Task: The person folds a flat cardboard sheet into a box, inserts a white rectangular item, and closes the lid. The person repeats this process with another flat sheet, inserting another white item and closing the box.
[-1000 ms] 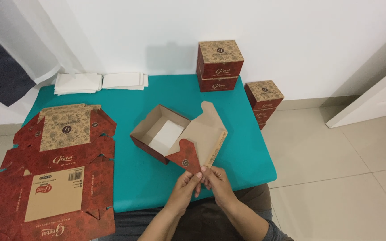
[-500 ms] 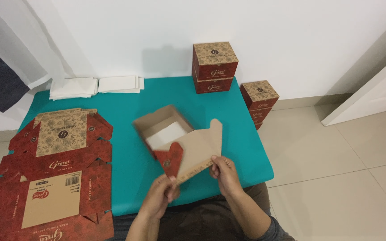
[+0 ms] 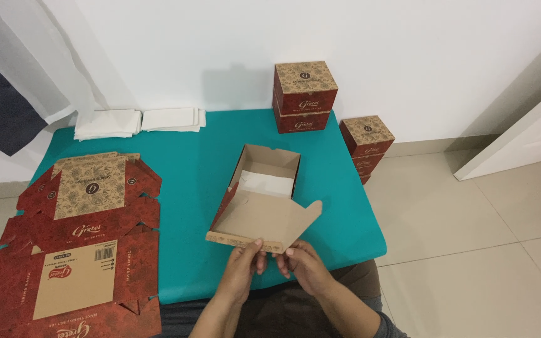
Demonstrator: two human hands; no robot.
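Observation:
An open cardboard box (image 3: 263, 206), brown inside and dark red outside, sits on the teal table (image 3: 189, 169) in front of me with white paper in its bottom. Its lid flap leans toward me. My left hand (image 3: 243, 261) pinches the flap's near edge on the left. My right hand (image 3: 303, 265) holds the same edge just to the right. Both hands sit at the table's front edge, close together.
A stack of flat unfolded red boxes (image 3: 73, 238) covers the table's left side. Two piles of white paper (image 3: 139, 121) lie at the back left. Two closed boxes (image 3: 303, 96) stand stacked at the back, and more closed boxes (image 3: 365, 147) stand on the floor to the right.
The box has turned from a diagonal tilt to square in front of me, and its lid flap has come down toward me. Both hands shifted to the flap's front edge.

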